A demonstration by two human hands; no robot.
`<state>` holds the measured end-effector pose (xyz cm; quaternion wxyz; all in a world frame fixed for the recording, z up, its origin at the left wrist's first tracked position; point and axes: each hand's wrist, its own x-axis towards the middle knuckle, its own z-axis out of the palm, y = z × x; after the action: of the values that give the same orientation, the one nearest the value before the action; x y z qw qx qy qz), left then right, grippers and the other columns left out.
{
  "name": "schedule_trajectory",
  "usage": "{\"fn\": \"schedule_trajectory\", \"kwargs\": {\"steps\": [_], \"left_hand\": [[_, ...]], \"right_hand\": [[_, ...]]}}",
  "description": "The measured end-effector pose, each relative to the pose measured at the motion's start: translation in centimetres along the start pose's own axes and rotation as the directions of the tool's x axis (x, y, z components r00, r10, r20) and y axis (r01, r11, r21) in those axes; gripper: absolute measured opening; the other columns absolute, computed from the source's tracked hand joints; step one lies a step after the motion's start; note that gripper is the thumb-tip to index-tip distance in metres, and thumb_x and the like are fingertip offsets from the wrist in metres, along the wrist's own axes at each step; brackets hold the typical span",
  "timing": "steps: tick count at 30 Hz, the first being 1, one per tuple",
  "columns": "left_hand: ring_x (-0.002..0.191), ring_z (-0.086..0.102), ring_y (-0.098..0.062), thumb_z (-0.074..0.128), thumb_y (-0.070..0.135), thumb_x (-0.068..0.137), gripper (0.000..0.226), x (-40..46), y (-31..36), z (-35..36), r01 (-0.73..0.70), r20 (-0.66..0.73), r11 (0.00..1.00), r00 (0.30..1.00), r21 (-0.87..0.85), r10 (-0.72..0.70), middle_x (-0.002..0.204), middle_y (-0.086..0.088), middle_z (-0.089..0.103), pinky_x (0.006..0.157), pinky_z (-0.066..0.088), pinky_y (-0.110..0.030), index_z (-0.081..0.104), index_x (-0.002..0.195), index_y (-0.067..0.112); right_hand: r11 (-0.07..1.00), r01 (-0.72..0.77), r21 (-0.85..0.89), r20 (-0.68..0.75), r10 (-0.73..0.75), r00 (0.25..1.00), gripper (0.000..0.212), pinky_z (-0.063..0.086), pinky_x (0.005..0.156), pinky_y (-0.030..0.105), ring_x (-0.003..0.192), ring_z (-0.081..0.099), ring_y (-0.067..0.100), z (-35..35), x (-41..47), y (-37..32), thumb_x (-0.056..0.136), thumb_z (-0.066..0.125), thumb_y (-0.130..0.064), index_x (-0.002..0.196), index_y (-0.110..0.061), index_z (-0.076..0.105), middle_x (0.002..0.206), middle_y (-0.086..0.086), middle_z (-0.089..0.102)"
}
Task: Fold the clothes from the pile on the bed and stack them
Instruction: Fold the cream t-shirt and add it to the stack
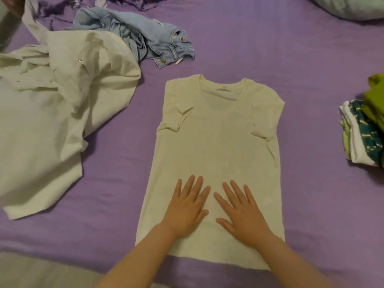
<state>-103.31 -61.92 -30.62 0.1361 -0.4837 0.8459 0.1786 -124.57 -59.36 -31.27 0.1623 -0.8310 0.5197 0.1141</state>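
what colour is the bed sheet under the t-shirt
Purple: the bed sheet is plain lilac around the cream t-shirt, clearest in the head view.

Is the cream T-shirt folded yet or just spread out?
Partly folded: the cream T-shirt lies flat on the bed with both sleeves tucked inward, full length unfolded. Both hands rest flat on its lower half.

Matt cloth all over

Cream tee soft knit; jeans at eleven o'clock faded denim, metal button; sheet finely creased.

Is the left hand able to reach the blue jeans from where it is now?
Probably yes, with a long stretch. The left hand lies flat on the cream T-shirt; the blue jeans lie far up-left, with only bare purple sheet between.
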Motion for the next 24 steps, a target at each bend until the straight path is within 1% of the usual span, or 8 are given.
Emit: {"fn": "schedule_trajectory", "kwargs": {"steps": [3,6,7,10,12,17,21,24], "left_hand": [[0.127,0.049,-0.037,0.075,0.029,0.079,0.039,-2.8,2.0,-0.2,-0.051,-0.079,0.996,0.996,-0.078,0.045,0.134,-0.014,0.056,0.102,0.041,-0.055,0.067,0.115,0.018],[0.115,0.057,-0.036,0.078,0.027,0.074,0.017,-5.4,3.1,0.6,-0.097,-0.145,0.974,0.987,-0.205,0.068,0.111,-0.009,0.065,0.091,0.05,-0.044,0.069,0.082,0.014],[0.122,0.05,-0.034,0.073,0.035,0.078,0.022,-6.2,3.4,0.8,-0.094,-0.092,0.969,0.993,-0.228,0.074,0.116,-0.007,0.062,0.098,0.044,-0.042,0.068,0.085,0.015],[0.143,0.019,-0.025,0.061,0.052,0.08,0.043,-8.1,3.3,2.3,-0.076,0.101,0.99,0.991,-0.115,0.088,0.143,-0.004,0.04,0.116,0.015,-0.039,0.061,0.107,0.018],[0.145,0.014,-0.026,0.065,0.048,0.079,0.047,-8.3,3.2,2.3,-0.093,0.134,0.992,0.986,-0.079,0.103,0.148,-0.005,0.035,0.118,0.006,-0.041,0.058,0.113,0.016],[0.102,0.066,-0.022,0.086,0.038,0.05,0.031,-7.5,3.6,1.1,-0.159,-0.026,0.987,0.987,0.022,0.16,0.102,0.002,0.07,0.085,0.054,-0.03,0.072,0.072,0.022],[0.101,0.061,-0.023,0.072,0.028,0.069,0.014,-6.9,3.3,1.2,-0.125,-0.084,0.99,0.989,-0.07,0.119,0.101,0.0,0.066,0.08,0.05,-0.032,0.071,0.077,0.016],[0.096,0.053,-0.026,0.049,0.025,0.088,0.015,-5.4,2.7,0.0,0.074,0.015,0.953,0.997,-0.292,-0.073,0.097,-0.006,0.06,0.072,0.037,-0.033,0.056,0.096,0.015]], "right_hand": [[0.998,-0.035,0.049,0.06,0.032,0.998,0.056,0.028,0.112,0.053,0.135,0.039,0.032,-0.4,-2.4,-2.2,0.083,0.065,-0.045,0.134,-0.024,0.054,0.145,0.012,0.044],[0.99,0.027,0.14,0.142,-0.047,0.989,0.046,0.001,0.116,0.046,0.146,0.015,0.028,-0.2,-4.9,-3.6,0.091,0.056,-0.04,0.135,-0.028,0.049,0.156,0.008,0.022],[0.987,0.04,0.157,0.158,-0.065,0.985,0.045,0.0,0.116,0.044,0.146,0.014,0.026,-0.1,-5.9,-4.0,0.089,0.056,-0.045,0.131,-0.029,0.052,0.157,0.007,0.021],[0.992,0.069,0.104,0.147,-0.084,0.986,0.046,0.041,0.103,0.045,0.126,0.052,0.025,0.3,-8.5,-4.9,0.053,0.081,-0.058,0.086,-0.03,0.069,0.134,0.006,0.057],[0.994,0.059,0.091,0.092,-0.067,0.993,0.045,0.05,0.093,0.045,0.118,0.059,0.023,0.6,-9.1,-5.2,0.043,0.085,-0.057,0.074,-0.029,0.067,0.126,0.004,0.063],[0.996,0.038,0.077,-0.002,-0.038,0.999,0.029,0.054,0.086,0.037,0.109,0.064,0.019,0.9,-8.1,-4.8,0.05,0.088,-0.039,0.067,-0.024,0.07,0.116,0.0,0.068],[0.973,0.022,0.228,-0.029,-0.015,0.999,0.012,0.048,0.079,0.033,0.104,0.062,0.02,0.5,-7.1,-3.9,0.067,0.074,-0.026,0.075,-0.02,0.068,0.11,-0.004,0.066],[0.881,-0.145,0.451,0.08,0.122,0.989,0.009,0.032,0.066,0.029,0.086,0.052,0.018,-0.6,-5.6,-2.1,0.089,0.048,-0.029,0.091,-0.022,0.052,0.092,-0.007,0.055]]}}
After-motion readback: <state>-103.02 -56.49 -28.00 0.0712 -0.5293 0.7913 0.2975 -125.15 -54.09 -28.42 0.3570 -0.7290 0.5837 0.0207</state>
